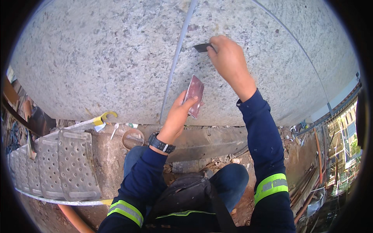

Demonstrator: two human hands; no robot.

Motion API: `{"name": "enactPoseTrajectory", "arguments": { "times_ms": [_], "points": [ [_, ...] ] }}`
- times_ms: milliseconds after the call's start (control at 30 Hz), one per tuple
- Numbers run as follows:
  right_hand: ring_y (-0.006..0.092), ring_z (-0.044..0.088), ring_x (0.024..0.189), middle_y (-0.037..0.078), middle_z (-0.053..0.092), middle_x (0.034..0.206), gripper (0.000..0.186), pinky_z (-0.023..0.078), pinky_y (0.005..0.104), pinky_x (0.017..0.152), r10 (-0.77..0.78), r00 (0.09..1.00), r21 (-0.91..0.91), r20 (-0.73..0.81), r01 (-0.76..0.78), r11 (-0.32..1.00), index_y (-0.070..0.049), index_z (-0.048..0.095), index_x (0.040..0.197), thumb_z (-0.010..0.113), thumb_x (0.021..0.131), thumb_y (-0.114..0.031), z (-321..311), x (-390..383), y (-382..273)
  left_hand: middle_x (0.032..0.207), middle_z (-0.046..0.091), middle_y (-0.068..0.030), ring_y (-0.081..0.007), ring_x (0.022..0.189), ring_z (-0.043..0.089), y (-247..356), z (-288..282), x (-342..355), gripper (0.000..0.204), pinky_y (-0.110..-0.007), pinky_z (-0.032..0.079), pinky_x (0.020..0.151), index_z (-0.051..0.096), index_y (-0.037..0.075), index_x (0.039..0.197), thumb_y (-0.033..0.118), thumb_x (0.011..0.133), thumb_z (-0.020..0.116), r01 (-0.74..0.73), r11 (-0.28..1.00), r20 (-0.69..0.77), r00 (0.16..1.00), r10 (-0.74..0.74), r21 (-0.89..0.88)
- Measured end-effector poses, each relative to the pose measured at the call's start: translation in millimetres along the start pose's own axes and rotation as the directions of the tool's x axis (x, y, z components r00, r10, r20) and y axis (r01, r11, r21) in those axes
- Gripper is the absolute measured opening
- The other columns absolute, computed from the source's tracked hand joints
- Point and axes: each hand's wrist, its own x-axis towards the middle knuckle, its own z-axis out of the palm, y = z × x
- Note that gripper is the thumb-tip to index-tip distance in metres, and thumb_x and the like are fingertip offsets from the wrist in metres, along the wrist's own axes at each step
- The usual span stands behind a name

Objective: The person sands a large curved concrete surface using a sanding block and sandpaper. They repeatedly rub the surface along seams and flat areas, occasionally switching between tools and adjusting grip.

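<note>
My left hand (178,116) grips a flat, reddish-brown rectangular plate (196,90), thumb across its face and the fingers mostly hidden behind. Whether anything is spread on the plate I cannot make out. Higher and to the right, my right hand (231,62) pinches a thin black scraper (201,47). Its blade points left and lies at or very close to the grey, speckled wall (116,66). Between the blade and the left part of the wall runs a narrow, straight grey strip (178,48). A second thin strip (297,39) curves down the wall farther right.
Below the wall at left stand a round tub (133,139), a white spoon (114,131) and a yellow-ended bar (104,117). Perforated metal treads (77,165) fill the lower left. A concrete ledge (210,143) lies before my knees. Pipes and planks (305,186) lie at right.
</note>
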Motion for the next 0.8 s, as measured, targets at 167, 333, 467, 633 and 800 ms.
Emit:
{"name": "enactPoseTrajectory", "arguments": {
  "times_ms": [167, 333, 467, 633, 800],
  "points": [
    [0.044, 0.069, 0.094, 0.02, 0.073, 0.102, 0.02, 0.056, 0.0502, 0.084, 0.026, 0.998, 0.05, 0.05, -0.028, 0.998, -0.002, 0.074, 0.106, 0.073, 0.095, -0.018, -19.7, 14.5, 10.1, 0.137, 0.068, -0.0101, -0.0227, 0.12, 0.07, 0.7, -3.2, 1.9, 0.049, -0.036, 0.053, 0.1, 0.051, 0.001, 0.153, 0.017, 0.108, 0.061, 0.025, 0.999, 0.028, 0.999, -0.026, 0.042],
    [0.0439, 0.071, 0.095, 0.022, 0.075, 0.105, 0.027, 0.057, 0.0487, 0.086, -0.037, 0.995, 0.077, 0.094, 0.029, 0.997, 0.001, 0.075, 0.108, 0.076, 0.094, -0.022, -1.6, 10.8, 8.0, 0.128, 0.07, -0.0089, -0.0164, 0.113, 0.068, 0.1, 6.6, -1.2, 0.048, -0.031, 0.049, 0.1, 0.055, -0.001, 0.148, 0.021, 0.106, 0.063, 0.014, 1.0, 0.007, 1.0, -0.014, 0.007],
    [0.0432, 0.071, 0.097, 0.022, 0.074, 0.103, 0.024, 0.056, 0.0488, 0.086, 0.121, 0.992, 0.055, 0.038, -0.123, 0.991, -0.001, 0.075, 0.107, 0.074, 0.095, -0.021, -23.5, 20.8, 9.4, 0.127, 0.071, -0.0095, -0.0162, 0.114, 0.067, 6.4, 4.0, -4.8, 0.048, -0.031, 0.049, 0.1, 0.055, -0.001, 0.147, 0.021, 0.106, 0.063, 0.022, 0.999, -0.019, 1.0, -0.022, -0.024],
    [0.0425, 0.07, 0.096, 0.02, 0.074, 0.104, 0.023, 0.056, 0.049, 0.085, 0.002, 0.999, 0.004, 0.039, -0.002, 1.0, -0.002, 0.074, 0.109, 0.073, 0.094, -0.019, -18.4, 16.8, 1.3, 0.127, 0.07, -0.0101, -0.0171, 0.115, 0.067, 5.2, 0.1, -1.8, 0.048, -0.032, 0.05, 0.1, 0.055, -0.001, 0.147, 0.021, 0.106, 0.063, 0.022, 1.0, -0.008, 1.0, -0.022, -0.008],
    [0.0432, 0.069, 0.097, 0.02, 0.073, 0.104, 0.023, 0.055, 0.0486, 0.085, -0.021, 0.999, -0.021, -0.044, 0.02, 1.0, -0.002, 0.074, 0.109, 0.074, 0.095, -0.019, -26.2, 19.4, 12.3, 0.128, 0.07, -0.0102, -0.0178, 0.115, 0.068, 2.8, 4.8, -3.3, 0.048, -0.032, 0.051, 0.099, 0.055, -0.001, 0.148, 0.022, 0.106, 0.064, 0.014, 1.0, 0.002, 1.0, -0.014, -0.003]
  ]
}}
